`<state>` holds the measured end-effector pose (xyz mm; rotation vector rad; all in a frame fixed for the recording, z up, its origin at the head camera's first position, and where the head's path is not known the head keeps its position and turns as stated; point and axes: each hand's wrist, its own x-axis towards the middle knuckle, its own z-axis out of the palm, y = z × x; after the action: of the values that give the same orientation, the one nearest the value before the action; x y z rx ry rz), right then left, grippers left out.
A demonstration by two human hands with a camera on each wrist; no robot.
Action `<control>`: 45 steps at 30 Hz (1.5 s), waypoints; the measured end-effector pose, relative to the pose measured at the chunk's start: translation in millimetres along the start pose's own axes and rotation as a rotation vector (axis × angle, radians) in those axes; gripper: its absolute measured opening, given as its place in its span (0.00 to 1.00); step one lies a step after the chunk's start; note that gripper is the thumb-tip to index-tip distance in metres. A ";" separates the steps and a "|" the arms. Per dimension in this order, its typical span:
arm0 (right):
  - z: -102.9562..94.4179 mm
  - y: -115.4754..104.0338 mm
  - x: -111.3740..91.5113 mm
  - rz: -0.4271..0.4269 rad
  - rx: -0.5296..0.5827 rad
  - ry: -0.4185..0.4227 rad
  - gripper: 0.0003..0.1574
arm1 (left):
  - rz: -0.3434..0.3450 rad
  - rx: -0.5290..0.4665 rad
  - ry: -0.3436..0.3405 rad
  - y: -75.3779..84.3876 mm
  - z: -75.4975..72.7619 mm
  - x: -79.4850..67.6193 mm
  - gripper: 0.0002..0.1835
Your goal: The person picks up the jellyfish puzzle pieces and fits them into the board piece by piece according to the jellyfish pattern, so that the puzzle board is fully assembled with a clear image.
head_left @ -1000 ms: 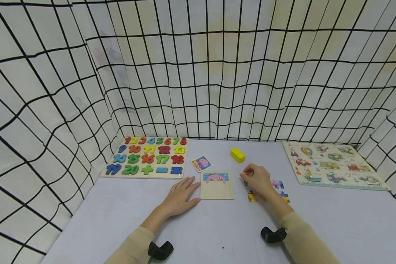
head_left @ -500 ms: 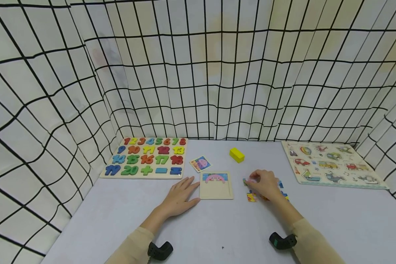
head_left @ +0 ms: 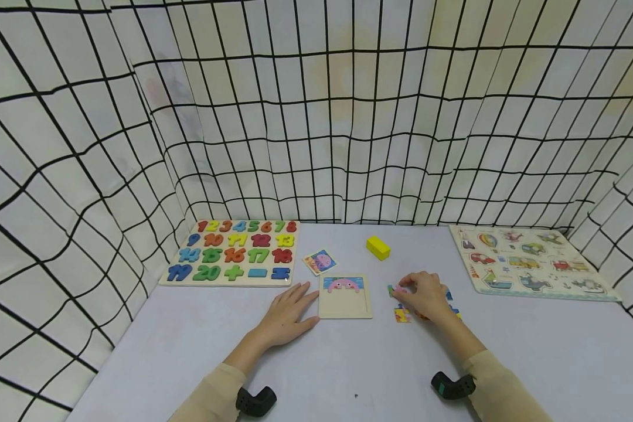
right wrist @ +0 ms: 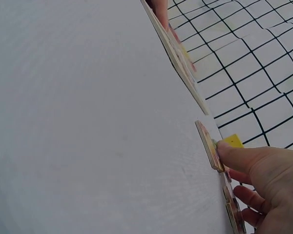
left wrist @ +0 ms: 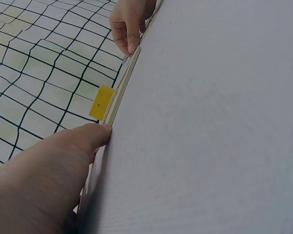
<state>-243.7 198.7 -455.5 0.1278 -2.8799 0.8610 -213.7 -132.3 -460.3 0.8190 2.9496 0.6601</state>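
Note:
My left hand (head_left: 287, 316) lies flat with spread fingers, its fingertips and thumb against the left edge of a small wooden puzzle tray (head_left: 345, 306). Along the tray's top runs a picture strip with a pink animal's face. To the right, my right hand (head_left: 424, 296) pinches a pink and green jigsaw piece (head_left: 391, 291) among loose pieces, thumb and index finger on it. Another piece (head_left: 402, 315), yellow and orange, lies below the hand. More pieces sit partly hidden under the palm. In the right wrist view, the thumb is close by several flat wooden pieces (right wrist: 210, 146).
Behind the tray lie a picture card (head_left: 320, 261) and a yellow block (head_left: 378, 248). A number puzzle board (head_left: 295, 258) stands at the back left, a vehicle puzzle board (head_left: 554, 290) at the back right. Black netting (head_left: 353, 138) hangs round the table.
My right hand has come down and slightly rightward onto the loose pieces, its fingertips now at the pink and green one. The left hand stays against the tray.

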 end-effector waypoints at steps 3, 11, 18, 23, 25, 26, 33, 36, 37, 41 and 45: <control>-0.2 -0.3 0.1 0.002 0.008 -0.001 0.19 | 0.000 -0.003 0.000 -0.2 0.2 0.1 0.31; -0.6 -0.6 0.0 0.001 0.047 0.014 0.17 | 0.004 -0.002 -0.001 -1.9 2.1 0.4 0.31; -1.1 -0.4 -0.2 -0.014 0.072 0.021 0.13 | 0.000 -0.003 -0.002 -1.3 1.7 0.3 0.31; -0.7 -0.7 0.1 -0.033 0.081 0.026 0.11 | -0.001 -0.003 -0.001 -0.6 1.2 -0.6 0.31; -0.4 -1.0 0.4 -0.037 0.081 0.027 0.11 | 0.001 -0.002 0.000 -0.4 1.0 -0.9 0.31; -0.2 -1.1 0.6 -0.036 0.084 0.029 0.10 | 0.002 0.000 0.000 -0.3 0.8 -1.1 0.31; 1.5 -0.4 3.2 -0.013 0.138 0.025 0.07 | 0.007 -0.001 0.002 -0.4 0.5 -1.2 0.31; 1.3 -0.2 4.0 0.004 0.171 0.014 0.06 | 0.006 0.003 0.000 -1.2 1.4 -0.2 0.31; 1.1 -0.4 4.2 0.009 0.179 0.012 0.06 | 0.006 0.004 0.001 -1.6 1.7 0.2 0.31; 1.6 -1.0 4.7 0.028 0.204 0.009 0.05 | 0.004 0.007 0.001 -2.1 2.2 0.1 0.32; 2.3 -0.9 5.5 0.018 0.224 0.021 0.05 | -0.001 0.007 -0.003 -2.1 2.2 0.0 0.32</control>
<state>-249.3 196.4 -456.1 0.1142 -2.7603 1.1791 -214.4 -133.1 -463.1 0.8180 2.9517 0.6479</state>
